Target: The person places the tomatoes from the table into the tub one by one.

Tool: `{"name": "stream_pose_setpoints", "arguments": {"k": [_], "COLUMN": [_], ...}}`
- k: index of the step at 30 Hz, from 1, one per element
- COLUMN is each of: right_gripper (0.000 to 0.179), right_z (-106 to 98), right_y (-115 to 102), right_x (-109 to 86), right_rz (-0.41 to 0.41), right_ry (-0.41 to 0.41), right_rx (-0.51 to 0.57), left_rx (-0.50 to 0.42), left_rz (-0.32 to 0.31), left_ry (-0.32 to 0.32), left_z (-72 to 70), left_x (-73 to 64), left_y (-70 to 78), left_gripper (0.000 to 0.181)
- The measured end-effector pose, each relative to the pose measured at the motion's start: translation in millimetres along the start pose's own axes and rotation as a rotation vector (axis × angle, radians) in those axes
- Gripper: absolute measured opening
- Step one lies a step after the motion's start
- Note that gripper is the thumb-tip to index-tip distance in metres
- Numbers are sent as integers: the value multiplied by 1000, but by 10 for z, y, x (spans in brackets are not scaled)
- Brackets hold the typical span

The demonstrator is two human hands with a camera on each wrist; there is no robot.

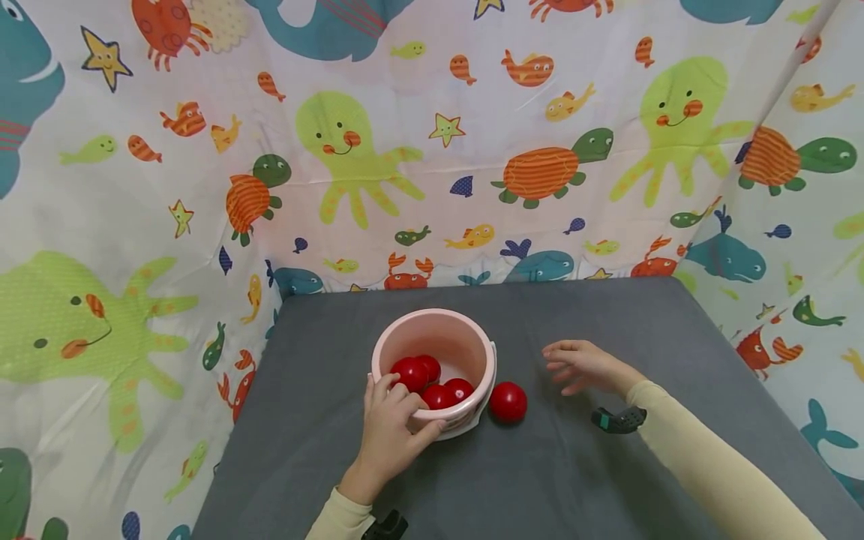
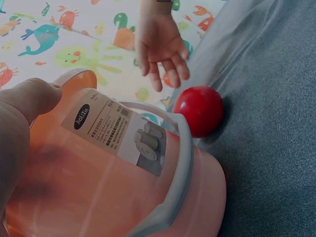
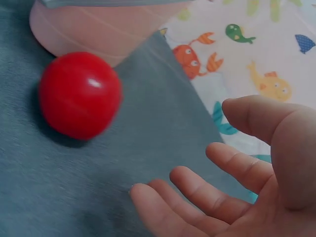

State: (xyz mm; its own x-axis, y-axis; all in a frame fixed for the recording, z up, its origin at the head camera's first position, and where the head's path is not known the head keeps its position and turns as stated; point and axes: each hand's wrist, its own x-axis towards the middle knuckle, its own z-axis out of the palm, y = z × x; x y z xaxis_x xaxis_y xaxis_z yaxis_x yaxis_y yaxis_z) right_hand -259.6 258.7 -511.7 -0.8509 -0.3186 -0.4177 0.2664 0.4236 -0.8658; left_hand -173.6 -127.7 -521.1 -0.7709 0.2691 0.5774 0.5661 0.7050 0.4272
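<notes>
A pink bucket [image 1: 434, 324] with a light handle [image 2: 183, 163] and a paper label [image 2: 118, 129] on its side stands on the grey cloth. Several glossy red balls [image 1: 410, 373] lie inside it. My left hand [image 1: 390, 435] grips the bucket's near left rim, fingers over the inside and thumb outside. Just right of the bucket, one more red ball [image 1: 508, 403] rests on the cloth, close against its side. My right hand [image 1: 589, 367] hovers to the right of that ball, holding nothing. Its fingers [image 3: 217, 195] are spread and slightly bent, apart from the ball [image 3: 80, 95].
Grey cloth [image 1: 324, 337] covers the table. A white curtain [image 1: 405, 165] printed with sea animals hangs behind it and along both sides. A dark wrist strap [image 1: 619, 420] sits on my right wrist.
</notes>
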Motion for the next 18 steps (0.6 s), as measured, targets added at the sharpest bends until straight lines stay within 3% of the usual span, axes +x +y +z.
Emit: {"name": "stream_pose_setpoints", "arguments": {"k": [10, 18], "right_gripper": [57, 51], "right_z": [440, 699], "right_y": [86, 55], "right_x": [180, 336], "right_rz": [48, 65], "right_ry": [-46, 21], "right_rx": [50, -22], "left_rx": [6, 0], "left_rz": [16, 9], "left_ry": [11, 10], "left_z": [16, 33], "left_x": [-8, -14], "left_y": [-29, -25], "left_gripper": [29, 28]}}
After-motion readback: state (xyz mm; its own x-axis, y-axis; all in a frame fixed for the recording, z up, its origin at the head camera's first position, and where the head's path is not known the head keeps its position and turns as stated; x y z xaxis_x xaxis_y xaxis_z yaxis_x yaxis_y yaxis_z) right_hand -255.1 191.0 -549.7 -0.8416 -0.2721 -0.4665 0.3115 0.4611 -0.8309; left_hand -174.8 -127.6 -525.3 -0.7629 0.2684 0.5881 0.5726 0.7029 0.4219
